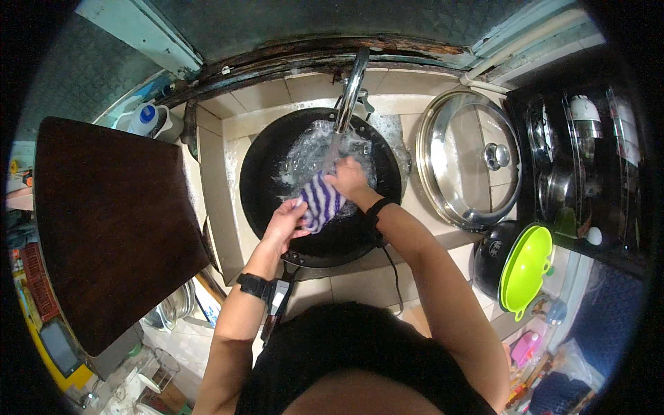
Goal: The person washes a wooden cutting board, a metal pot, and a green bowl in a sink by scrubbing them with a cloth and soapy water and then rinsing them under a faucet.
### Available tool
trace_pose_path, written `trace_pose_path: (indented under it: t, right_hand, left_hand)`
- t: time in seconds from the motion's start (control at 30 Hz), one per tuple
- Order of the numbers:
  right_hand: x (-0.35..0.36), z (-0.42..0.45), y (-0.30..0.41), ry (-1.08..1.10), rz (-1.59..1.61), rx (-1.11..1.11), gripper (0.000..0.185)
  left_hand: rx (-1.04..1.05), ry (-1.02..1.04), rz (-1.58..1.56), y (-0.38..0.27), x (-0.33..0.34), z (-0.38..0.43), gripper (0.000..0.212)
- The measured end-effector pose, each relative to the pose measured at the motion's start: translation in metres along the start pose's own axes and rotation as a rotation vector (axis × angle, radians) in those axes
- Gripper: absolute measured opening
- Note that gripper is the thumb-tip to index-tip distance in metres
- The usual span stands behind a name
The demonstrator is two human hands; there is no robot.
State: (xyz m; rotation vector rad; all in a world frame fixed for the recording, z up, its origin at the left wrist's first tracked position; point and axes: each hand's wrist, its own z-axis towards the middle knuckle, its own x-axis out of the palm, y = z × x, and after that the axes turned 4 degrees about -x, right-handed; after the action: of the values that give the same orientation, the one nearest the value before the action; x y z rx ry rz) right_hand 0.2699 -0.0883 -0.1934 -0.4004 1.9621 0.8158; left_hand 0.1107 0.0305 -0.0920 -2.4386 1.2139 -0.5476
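A purple-and-white striped cloth (322,203) hangs over a black wok (264,171) that sits in the tiled sink. My left hand (287,222) grips its lower left edge. At the cloth's upper right, my right hand (351,177) is blurred, its thumb lying over the fabric; its other fingers are partly hidden. Water runs from the chrome faucet (350,98) beside that hand. Sudsy water (306,155) covers the middle of the wok. The wok's handle (277,301) points toward my body, below my left wrist.
A glass lid with a metal rim (433,171) leans at the sink's right side. Nearer me are a lime-green colander (526,267) and a black pot (490,254). A dark brown board (114,223) stands on the left, near a white jug (168,127). A dark dish cabinet (563,171) stands right.
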Motion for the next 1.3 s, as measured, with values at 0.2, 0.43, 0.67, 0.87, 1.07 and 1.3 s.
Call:
trace_pose_path:
  t: [0.2,0.43,0.67,0.87,1.07,1.3]
  right_hand:
    - [-0.03,-0.029,0.015,0.181,0.119,-0.365,0.035]
    - [-0.157,-0.06,0.058,-0.036,0.458,-0.772,0.021]
    - [-0.191,-0.051,0.029,-0.277,-0.024,-0.624,0.028]
    - [-0.086,-0.012,0.005,0.12,-0.147,-0.223,0.031]
    - [-0.019,-0.002,-0.008,0.31,-0.371,-0.217,0.024]
    - [-0.097,-0.027,0.028,0.325,0.517,-0.284,0.035]
  left_hand:
    - [0.625,-0.209,1.018,0.003,-0.024,0.026,0.065]
    - [1.157,0.016,1.013,-0.051,-0.016,0.03,0.024]
    - [1.237,-0.432,1.315,-0.1,-0.005,-0.02,0.028]
    - [0.902,-0.483,1.808,-0.033,-0.02,0.05,0.014]
    - [0.547,-0.275,1.875,-0.001,-0.011,0.062,0.023]
    - [0.673,-0.293,0.746,-0.035,0.006,0.019,0.02]
